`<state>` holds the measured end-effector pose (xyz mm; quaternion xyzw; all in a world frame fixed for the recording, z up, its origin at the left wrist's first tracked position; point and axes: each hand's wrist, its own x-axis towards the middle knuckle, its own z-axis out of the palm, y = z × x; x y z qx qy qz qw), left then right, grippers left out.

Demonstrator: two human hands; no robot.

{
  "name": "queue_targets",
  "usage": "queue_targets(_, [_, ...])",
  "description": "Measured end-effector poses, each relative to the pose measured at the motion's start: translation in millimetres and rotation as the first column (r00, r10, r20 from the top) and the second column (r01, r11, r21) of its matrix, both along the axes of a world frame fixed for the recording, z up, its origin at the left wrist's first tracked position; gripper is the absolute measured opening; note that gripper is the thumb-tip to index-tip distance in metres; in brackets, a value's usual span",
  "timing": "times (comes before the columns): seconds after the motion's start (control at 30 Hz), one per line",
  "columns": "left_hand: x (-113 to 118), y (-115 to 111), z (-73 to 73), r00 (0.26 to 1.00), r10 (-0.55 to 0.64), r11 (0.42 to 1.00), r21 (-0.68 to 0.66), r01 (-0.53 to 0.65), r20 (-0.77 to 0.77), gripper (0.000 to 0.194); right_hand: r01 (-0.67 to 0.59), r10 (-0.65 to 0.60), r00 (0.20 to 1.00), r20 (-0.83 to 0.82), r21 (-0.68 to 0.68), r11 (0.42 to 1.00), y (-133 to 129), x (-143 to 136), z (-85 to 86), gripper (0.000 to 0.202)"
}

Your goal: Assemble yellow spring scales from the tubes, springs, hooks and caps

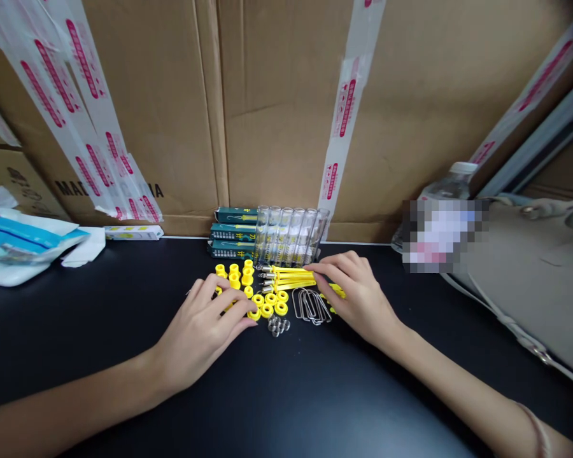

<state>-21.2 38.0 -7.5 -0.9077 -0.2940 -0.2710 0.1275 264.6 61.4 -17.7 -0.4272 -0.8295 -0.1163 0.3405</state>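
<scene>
My left hand is spread low over a group of yellow plastic collars, its fingers apart. Its index finger and thumb tips are beside a yellow ring. Part of the group is hidden under the fingers. On the right, my right hand has thumb and index fingertip close together at the right ends of several yellow strips with metal springs at their left ends. Bent metal wire hooks lie just below that hand. Small yellow pieces are partly covered by it. Small round metal pieces sit between the hands.
Clear tubes stand in a row before stacked green boxes. Large taped cartons wall off the back. A water bottle and a beige bag are at right, blue-white packaging at left. The tabletop is black.
</scene>
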Motion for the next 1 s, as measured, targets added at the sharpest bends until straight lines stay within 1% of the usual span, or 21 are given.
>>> queue_targets(0.17, [1.8, -1.0, 3.5, 0.999, -0.022, 1.000, 0.004, 0.022, 0.046, 0.010, -0.014, 0.015, 0.991, 0.132, -0.009, 1.000, 9.8, -6.3, 2.0, 0.018])
queue_targets(0.27, [3.9, -2.7, 7.0, 0.991, -0.099, 0.995, 0.033, 0.096, 0.087, 0.016, -0.009, 0.011, 0.986, 0.166, -0.011, 1.000, 11.9, -7.2, -0.4, 0.017])
queue_targets(0.33, [4.7, -3.5, 7.7, 0.982, -0.155, 0.988, 0.043, 0.151, 0.106, 0.024, -0.007, 0.008, 0.984, 0.177, -0.007, 1.000, 12.6, -7.2, -1.5, 0.016])
queue_targets(0.4, [4.7, -3.7, 6.7, 0.976, -0.186, 0.982, 0.028, 0.184, 0.110, 0.029, -0.004, 0.003, 0.983, 0.185, 0.002, 1.000, 13.2, -7.5, -2.0, 0.015])
queue_targets(0.57, [2.5, -2.6, 2.2, 0.970, -0.210, 0.974, -0.055, 0.218, 0.123, 0.038, -0.012, 0.003, 0.981, 0.194, 0.045, 0.999, 14.3, -9.9, -0.8, 0.013])
queue_targets(0.67, [2.2, -3.7, 2.5, 0.970, -0.225, 0.971, -0.056, 0.231, 0.097, 0.035, -0.036, 0.019, 0.984, 0.177, 0.097, 0.995, 13.7, -9.4, 3.8, 0.013])
queue_targets(0.8, [3.7, -6.2, 4.8, 0.968, -0.242, 0.970, 0.030, 0.241, 0.070, 0.023, -0.069, 0.052, 0.994, 0.097, 0.184, 0.980, 7.7, -8.5, 14.2, 0.010])
queue_targets(0.87, [3.3, -6.3, 3.7, 0.967, -0.226, 0.974, 0.046, 0.223, 0.118, 0.021, -0.102, 0.092, 0.994, 0.058, 0.208, 0.973, 0.6, -10.3, 18.6, 0.006])
queue_targets(0.9, [2.4, -5.9, 2.2, 0.962, -0.216, 0.976, 0.040, 0.212, 0.169, 0.020, -0.127, 0.120, 0.992, 0.047, 0.214, 0.969, -3.9, -12.0, 20.0, 0.005])
queue_targets(0.93, [1.2, -5.2, 0.3, 0.948, -0.208, 0.978, 0.029, 0.207, 0.239, 0.021, -0.157, 0.151, 0.988, 0.043, 0.215, 0.964, -9.0, -14.2, 21.0, 0.004])
queue_targets(1.0, [-1.9, -3.6, -4.1, 0.892, -0.230, 0.971, 0.027, 0.238, 0.388, 0.025, -0.224, 0.216, 0.975, 0.058, 0.215, 0.951, -20.0, -20.0, 21.4, 0.004])
